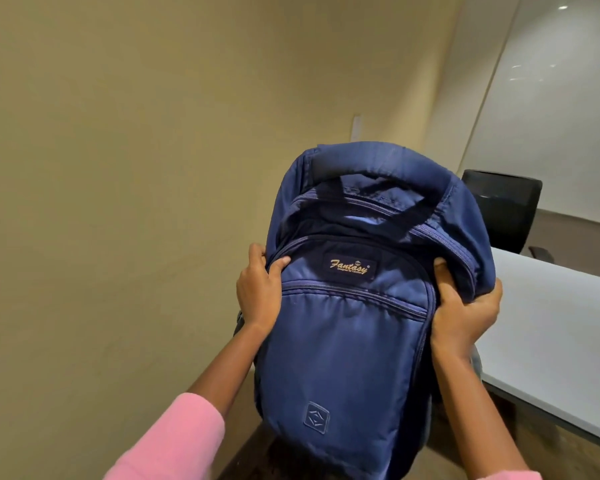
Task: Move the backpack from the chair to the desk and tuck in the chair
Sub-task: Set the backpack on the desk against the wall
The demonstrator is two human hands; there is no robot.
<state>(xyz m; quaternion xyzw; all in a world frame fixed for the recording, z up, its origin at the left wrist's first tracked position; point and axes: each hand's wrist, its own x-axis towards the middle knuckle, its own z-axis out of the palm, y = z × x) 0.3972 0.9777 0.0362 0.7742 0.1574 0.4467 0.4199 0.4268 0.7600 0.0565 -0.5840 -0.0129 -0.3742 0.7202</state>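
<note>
One navy-blue fabric backpack (354,327) (front pocket facing the camera) hangs midair, both hands clamped on its sides: left hand (258,289), right hand (465,315). One white worktop (551,327) lies right, one black chair (503,209) beyond.

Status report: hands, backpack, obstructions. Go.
Left hand and right hand gripping backpack sides. Backpack lifted, not on desk. Nothing blocking the desk.

Your white desk (551,327) sits at about 3 o'clock, running off the right edge. Its visible top is bare; the near corner is hidden. Brown floor (568,233) shows beyond it at 2 o'clock, a black chair (503,209) standing there.
</note>
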